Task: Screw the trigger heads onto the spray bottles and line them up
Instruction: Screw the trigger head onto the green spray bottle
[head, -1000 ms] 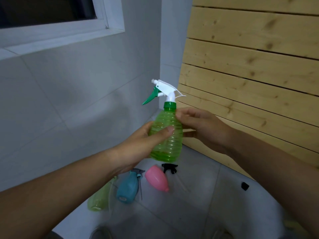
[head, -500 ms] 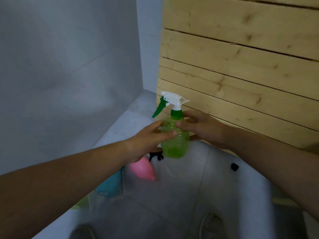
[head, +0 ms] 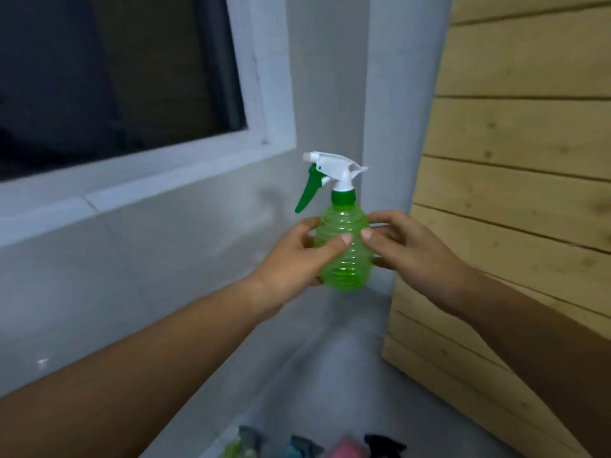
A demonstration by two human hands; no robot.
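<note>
Left hand (head: 294, 256) and right hand (head: 410, 246) grip the ribbed green spray bottle (head: 344, 249) upright from opposite sides, arms extended. Its white trigger head (head: 334, 166), green lever leftward, sits screwed on. The bottle is now raised beside the window frame (head: 264, 94), higher than before.

Only 1 view here, worn on the person's head, close in above both forearms. It faces forward, tilted only slightly down, into a room corner: a window (head: 109, 74) upper left, wooden slats (head: 529, 193) on the right. The left hand (head: 294, 259) and right hand (head: 413, 249) sit near the centre, the floor barely showing along the bottom edge.
</note>
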